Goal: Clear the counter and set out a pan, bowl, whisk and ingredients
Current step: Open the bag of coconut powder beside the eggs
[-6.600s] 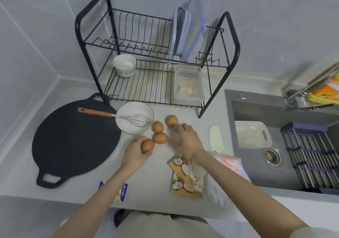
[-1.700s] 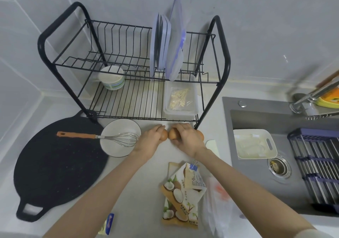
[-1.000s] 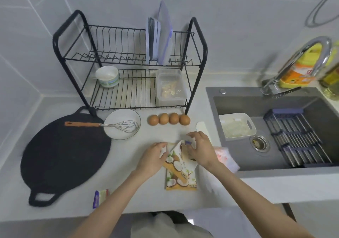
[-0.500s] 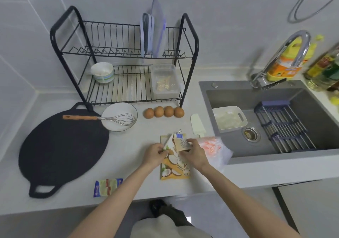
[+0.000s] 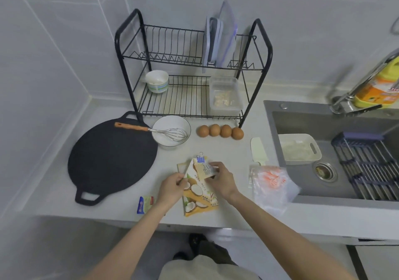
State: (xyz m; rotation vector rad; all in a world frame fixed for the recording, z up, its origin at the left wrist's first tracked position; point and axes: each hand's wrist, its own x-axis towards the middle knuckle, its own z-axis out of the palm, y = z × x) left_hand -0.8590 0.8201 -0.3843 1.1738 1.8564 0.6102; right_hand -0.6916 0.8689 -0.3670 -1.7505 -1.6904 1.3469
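We can read no text here. The coconut packet carries small print, and so does the yellow bottle by the sink, but both are too blurred for us to make out.

soft, even indoor light falls from above on a pale counter, with only faint shadows under the rack and the pan. no harsh glare; a dull sheen shows on the wall tiles and the tap. the wide lens bends tile lines and the sink outward at the edges. the whole frame is slightly soft and smeared, most at the corners and on the forearms; print on the packet is unreadable.
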